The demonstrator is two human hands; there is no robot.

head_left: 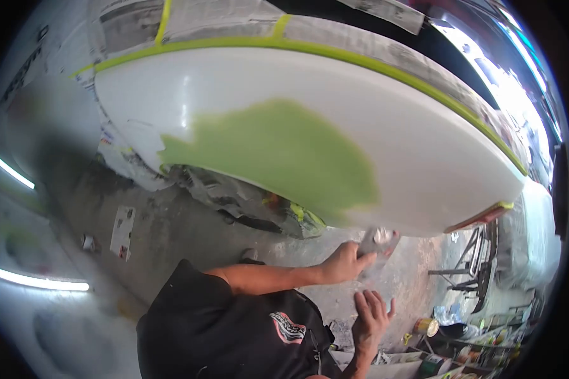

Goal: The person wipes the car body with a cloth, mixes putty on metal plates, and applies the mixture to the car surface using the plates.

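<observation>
My left hand [342, 263] grips a flat grey plate [368, 243], with its thumb on the near side; a pale lump lies near the plate's far end. The plate is close below the lower edge of a white vehicle panel [417, 158]. A large green patch [284, 151] covers the middle and lower part of that panel. Nearer to my body, my right hand [370, 317] is raised with its fingers apart and slightly bent, and nothing shows in it. Green tape [234, 43] runs along the panel's top edge, beside masking paper [215, 22].
Crumpled masking sheet [221, 192] hangs below the panel. A metal stand [464, 265] stands at the right. Cans [426, 326] and other items crowd a rack at the lower right. Printed paper [122, 234] lies on the floor at the left.
</observation>
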